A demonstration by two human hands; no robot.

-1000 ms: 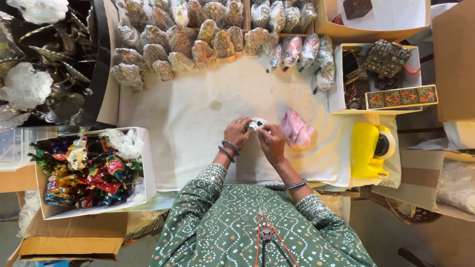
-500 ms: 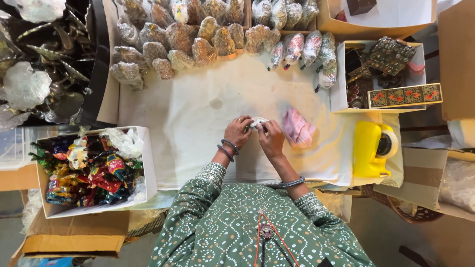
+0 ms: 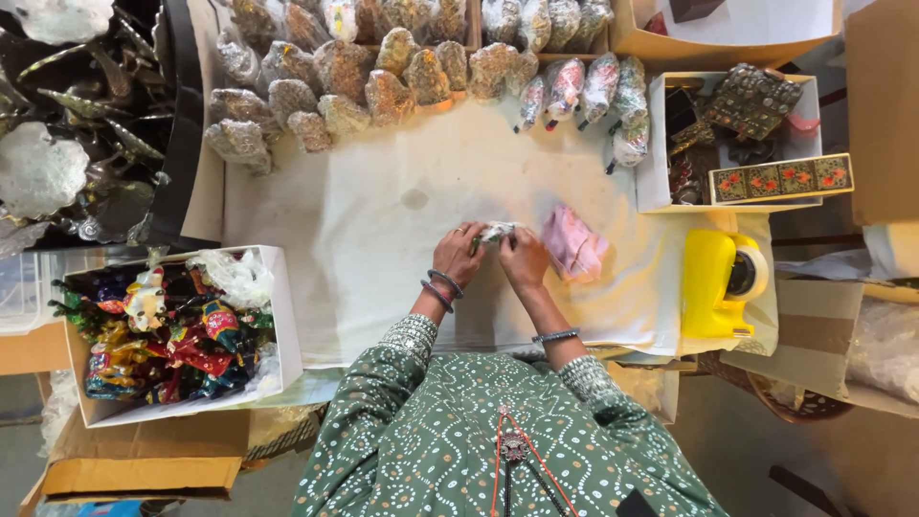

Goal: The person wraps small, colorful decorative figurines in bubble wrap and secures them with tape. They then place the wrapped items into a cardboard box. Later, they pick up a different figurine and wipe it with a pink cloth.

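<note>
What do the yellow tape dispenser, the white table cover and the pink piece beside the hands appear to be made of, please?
The yellow tape dispenser looks like moulded plastic: smooth, glossy, evenly coloured. The white table cover seems to be matte cloth or paper, creased, with a faint stain. The pink piece looks like thin crumpled paper or film; which one is unclear. It lies beside the right hand.

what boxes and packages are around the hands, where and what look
White open box: left of the hands, full of colourful figurines.
White open box: upper right, dark ornate pieces inside.
Long patterned box: across that box, red flowers.
Clear-wrapped figurines: rows along the top.
Small wrapped item: between both hands.
</note>
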